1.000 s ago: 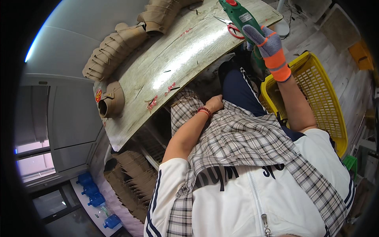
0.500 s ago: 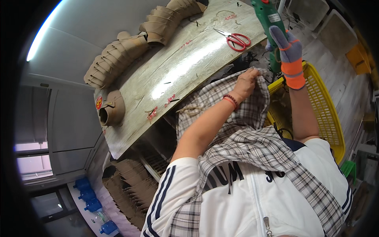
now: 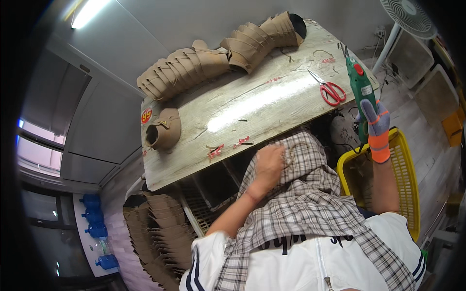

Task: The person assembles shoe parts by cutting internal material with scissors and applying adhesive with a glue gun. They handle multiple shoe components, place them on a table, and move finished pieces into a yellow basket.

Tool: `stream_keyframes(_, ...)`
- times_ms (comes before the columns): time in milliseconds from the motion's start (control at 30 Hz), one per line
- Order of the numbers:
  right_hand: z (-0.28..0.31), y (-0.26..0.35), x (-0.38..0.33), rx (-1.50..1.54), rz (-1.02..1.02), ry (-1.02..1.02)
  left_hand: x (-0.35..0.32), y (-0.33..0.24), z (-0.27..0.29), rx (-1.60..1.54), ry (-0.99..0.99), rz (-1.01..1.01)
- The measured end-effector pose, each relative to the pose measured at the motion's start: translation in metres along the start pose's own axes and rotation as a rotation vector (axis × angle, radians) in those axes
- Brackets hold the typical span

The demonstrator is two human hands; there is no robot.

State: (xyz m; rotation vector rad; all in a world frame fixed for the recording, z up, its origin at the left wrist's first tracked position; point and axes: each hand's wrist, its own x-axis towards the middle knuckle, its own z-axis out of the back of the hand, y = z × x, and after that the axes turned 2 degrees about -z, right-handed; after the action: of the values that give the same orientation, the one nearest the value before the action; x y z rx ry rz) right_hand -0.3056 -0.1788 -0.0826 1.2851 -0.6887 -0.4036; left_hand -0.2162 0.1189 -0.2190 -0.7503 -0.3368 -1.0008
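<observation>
My right hand (image 3: 377,123), in a grey and orange work glove, is wrapped around green electric scissors (image 3: 359,83) with a red button. Their blades point up past the table's right edge. Over my lap lies a checked apron (image 3: 310,155). My bare left hand (image 3: 270,164) is on or just above this cloth, smeared by motion, so its fingers cannot be made out. Red-handled scissors (image 3: 332,93) rest on the table (image 3: 204,140) with blades apart. At its left end stands a single brown shoe upper (image 3: 167,130).
Nested brown uppers (image 3: 194,68) line the table's far side. More stacks (image 3: 165,228) stand low at the left. A yellow basket (image 3: 411,184) is by my right forearm. Dark thread scraps lie on the tabletop. A white fan (image 3: 408,17) stands at the far right.
My left hand has moved left and toward me from the apron's raised edge, and that cloth has dropped. The green electric scissors remain in my right hand. The whole view has shifted.
</observation>
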Motion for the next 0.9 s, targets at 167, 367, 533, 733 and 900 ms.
stream_keyframes(167, -0.014, -0.015, 0.004, 0.03, -0.098, 0.105, -0.163, 0.035, 0.045, -0.067, 0.167, 0.996)
stream_keyframes(367, -0.035, -0.031, 0.011, 0.089, -0.172, 0.159, -0.129, 0.038, 0.053, 0.026, -0.396, 1.011)
stream_keyframes(533, -0.032, -0.029, 0.018, 0.096, -0.191, 0.203, -0.033, 0.053, 0.102, 0.281, -0.523, 0.764)
stream_keyframes(733, -0.025, -0.054, 0.017, 0.177, -0.148, 0.164, -0.017, 0.045, 0.107, 0.586, 0.326, 0.8)
stream_keyframes(900, -0.025, -0.059, 0.01, 0.163, -0.261, 0.131, 0.068, 0.108, 0.081, -0.373, -0.421, 0.588)
